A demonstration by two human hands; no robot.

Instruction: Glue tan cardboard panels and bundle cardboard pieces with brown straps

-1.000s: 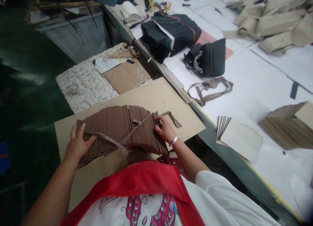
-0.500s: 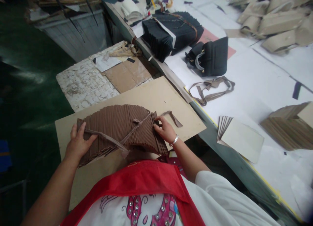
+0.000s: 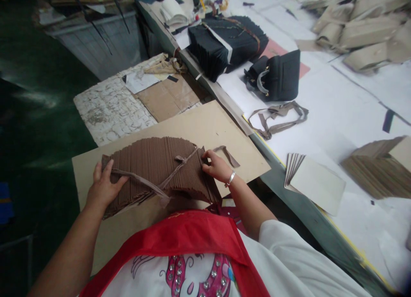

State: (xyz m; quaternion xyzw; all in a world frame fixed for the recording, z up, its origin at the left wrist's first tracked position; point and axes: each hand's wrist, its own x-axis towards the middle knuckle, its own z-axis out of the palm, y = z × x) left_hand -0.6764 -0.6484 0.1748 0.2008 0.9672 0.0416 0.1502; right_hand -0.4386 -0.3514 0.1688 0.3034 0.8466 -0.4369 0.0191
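A long bundle of thin brown folded pieces (image 3: 150, 160), stacked on edge in a curved row, lies on a tan board (image 3: 221, 125) before me. A greyish-brown fabric strip (image 3: 171, 177) crosses over it and is knotted near the right end. My left hand (image 3: 102, 189) grips the bundle's left end, thumb apart from the fingers on top. At the right end my right hand (image 3: 215, 166) pinches the outermost pieces between thumb and curled fingers. A loose end of strip (image 3: 230, 156) rests on the board beside the right hand.
A long white-topped table (image 3: 340, 117) runs along the right. It carries a black bundle (image 3: 237, 40), a black handbag (image 3: 282, 76), a strip loop (image 3: 279, 117), fanned beige panels (image 3: 317, 183) and stacked panels (image 3: 379, 166). A grey bin (image 3: 99, 44) stands at the far left.
My right hand has shifted very slightly at the bundle's right end. My left hand and the bundle look the same.
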